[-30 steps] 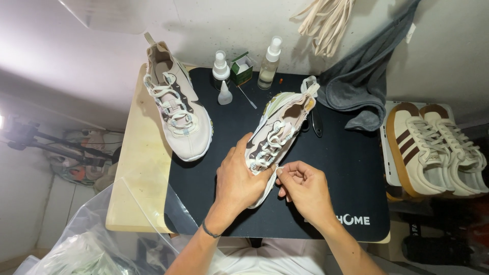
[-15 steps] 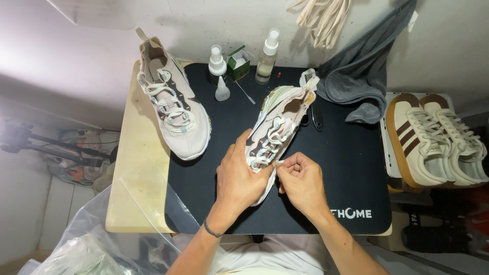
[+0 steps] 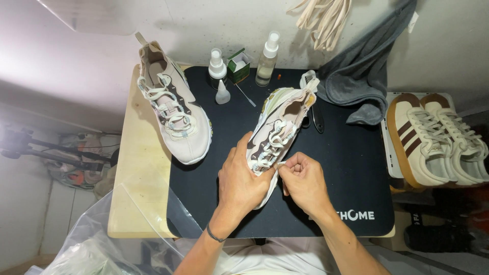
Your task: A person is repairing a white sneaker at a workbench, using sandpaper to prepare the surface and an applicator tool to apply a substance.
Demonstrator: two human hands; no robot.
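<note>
While the left hand [image 3: 243,181] wraps around the toe of a pale sneaker [image 3: 279,130] lying on the black mat [image 3: 346,163], fingers closed on it, the right hand [image 3: 301,182] pinches a white lace [image 3: 279,164] end at the eyelets. Matching sneaker [image 3: 173,114] sits left, spray bottles [image 3: 267,53] behind, grey towel [image 3: 356,81] at right.

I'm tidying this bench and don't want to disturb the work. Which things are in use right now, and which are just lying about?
In use:
- pale pink laced sneaker on the mat, steadied by the left hand
- its white lace end, pinched by the right hand

Lying about:
- matching second sneaker
- two clear spray bottles
- small green box
- grey towel
- striped cream pair
</note>
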